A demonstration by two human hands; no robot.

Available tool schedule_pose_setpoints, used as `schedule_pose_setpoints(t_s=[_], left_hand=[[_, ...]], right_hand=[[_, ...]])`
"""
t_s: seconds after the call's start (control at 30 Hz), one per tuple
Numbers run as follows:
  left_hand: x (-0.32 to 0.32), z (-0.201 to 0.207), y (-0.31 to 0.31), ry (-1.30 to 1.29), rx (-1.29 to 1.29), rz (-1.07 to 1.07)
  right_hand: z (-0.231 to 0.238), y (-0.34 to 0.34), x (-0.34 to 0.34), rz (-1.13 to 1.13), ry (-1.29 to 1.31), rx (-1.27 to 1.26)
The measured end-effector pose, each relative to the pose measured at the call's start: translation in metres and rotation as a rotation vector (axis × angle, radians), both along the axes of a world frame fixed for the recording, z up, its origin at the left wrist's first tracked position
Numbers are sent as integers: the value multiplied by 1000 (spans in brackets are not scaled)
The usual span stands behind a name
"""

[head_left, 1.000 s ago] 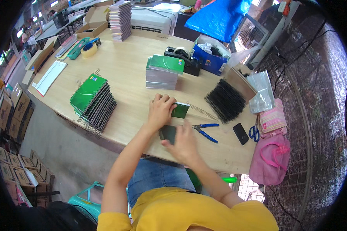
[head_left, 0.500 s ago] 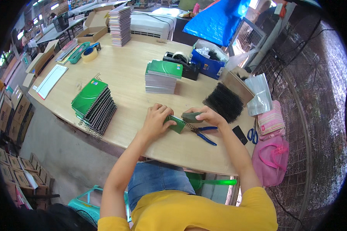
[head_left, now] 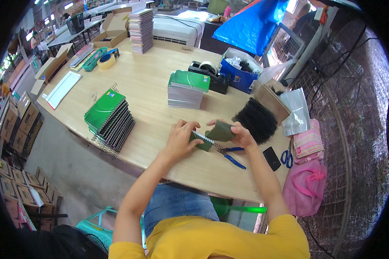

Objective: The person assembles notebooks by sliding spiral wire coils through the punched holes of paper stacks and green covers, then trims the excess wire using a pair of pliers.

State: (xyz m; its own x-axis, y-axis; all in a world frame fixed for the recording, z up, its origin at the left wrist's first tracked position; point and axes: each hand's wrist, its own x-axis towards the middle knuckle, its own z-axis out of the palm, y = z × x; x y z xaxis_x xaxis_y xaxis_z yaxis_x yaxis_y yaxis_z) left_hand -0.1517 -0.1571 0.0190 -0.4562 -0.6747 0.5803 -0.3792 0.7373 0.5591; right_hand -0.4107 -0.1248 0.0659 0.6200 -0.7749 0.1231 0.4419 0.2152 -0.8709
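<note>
A small green notebook (head_left: 199, 143) with a wire coil along its edge is held down at the table's near side by my left hand (head_left: 179, 138), thumb across the cover. My right hand (head_left: 243, 136) grips a dark olive-green pad (head_left: 221, 131), tilted up beside the notebook's coil edge; whether the pad touches the coil I cannot tell. Blue-handled pliers (head_left: 234, 161) lie just below my right hand, their jaws near the coil's end. To the left stands a pile of green spiral notebooks (head_left: 108, 110). Ahead is a stack of green-covered booklets (head_left: 186, 90) showing no coils.
Black coils (head_left: 256, 121) are heaped right of my right hand, near clear plastic sleeves (head_left: 297, 111). Blue scissors (head_left: 286, 158) and a black flat piece (head_left: 271, 158) lie at the right edge. Farther off stand a tape dispenser (head_left: 209, 77), a blue box (head_left: 237, 75) and a tall notebook stack (head_left: 141, 32).
My right hand has turned the olive-green pad from a flatter angle to a raised, broad-face view. The notebook's coil edge shows more plainly. The whole scene has shifted slightly right with the head.
</note>
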Motion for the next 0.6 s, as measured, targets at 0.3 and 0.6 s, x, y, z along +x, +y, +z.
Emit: schedule_pose_setpoints(t_s=[0.3, 0.6], left_hand=[[-8, -3, 0, 171, 167, -24], [9, -49, -24, 650, 765, -288]], right_hand=[[-22, -11, -12, -265, 592, -221], [-21, -15, -4, -190, 477, -262]])
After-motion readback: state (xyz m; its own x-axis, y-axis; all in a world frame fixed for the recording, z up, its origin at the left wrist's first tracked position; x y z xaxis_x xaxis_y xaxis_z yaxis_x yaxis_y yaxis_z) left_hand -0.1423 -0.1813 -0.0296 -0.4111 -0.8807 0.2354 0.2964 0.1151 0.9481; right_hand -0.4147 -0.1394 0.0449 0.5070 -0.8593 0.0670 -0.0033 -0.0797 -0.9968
